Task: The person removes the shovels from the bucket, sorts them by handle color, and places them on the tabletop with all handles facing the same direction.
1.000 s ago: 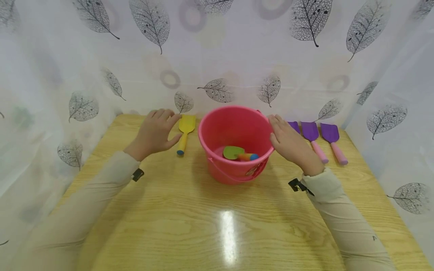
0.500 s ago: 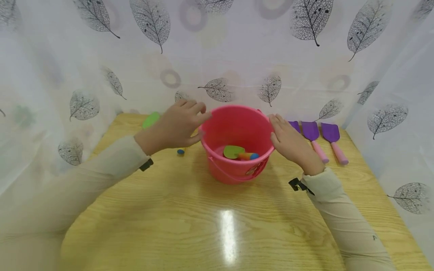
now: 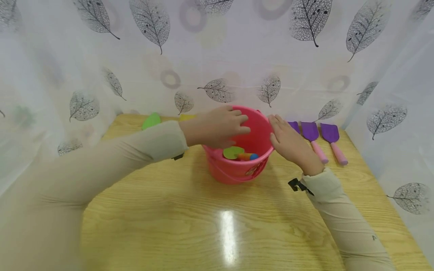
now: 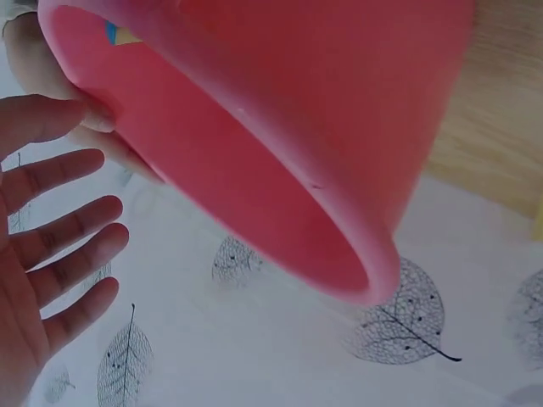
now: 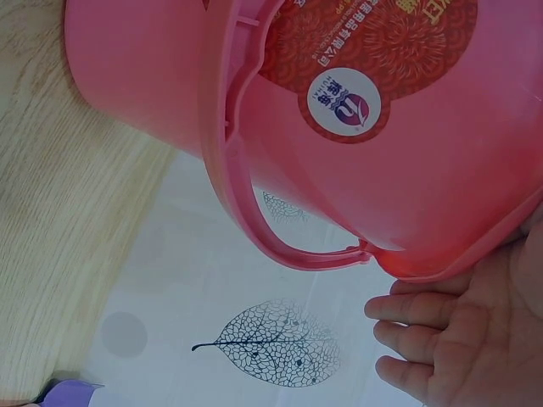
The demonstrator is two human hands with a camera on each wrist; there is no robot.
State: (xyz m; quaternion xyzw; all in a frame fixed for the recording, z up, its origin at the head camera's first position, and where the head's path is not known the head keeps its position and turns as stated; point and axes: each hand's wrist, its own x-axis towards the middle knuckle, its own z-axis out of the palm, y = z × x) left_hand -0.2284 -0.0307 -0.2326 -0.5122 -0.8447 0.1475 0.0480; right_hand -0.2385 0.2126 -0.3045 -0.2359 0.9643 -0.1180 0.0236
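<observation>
A pink bucket (image 3: 234, 175) stands on the wooden table. My left hand (image 3: 217, 128) reaches over its opening from the left. In the left wrist view, the left hand's fingers (image 4: 72, 229) are spread and relaxed, with nothing in them. At the bucket's right rim rests my right hand (image 3: 292, 145); in the right wrist view its fingers (image 5: 416, 339) lie extended along the outside of the rim. Inside the bucket lies a toy shovel (image 3: 234, 152) with a green blade and an orange, blue-tipped handle.
Purple toy shovels (image 3: 310, 131) with pink handles lie in a row at the back right. Behind my left forearm, a green blade (image 3: 151, 120) and a yellow shovel (image 3: 187, 117) are partly hidden. A leaf-patterned curtain (image 3: 217, 56) encloses the table's back and sides.
My left hand has moved right, from beside the yellow shovel, past the bucket's left rim, to above its opening. The right hand has stayed at the right rim.
</observation>
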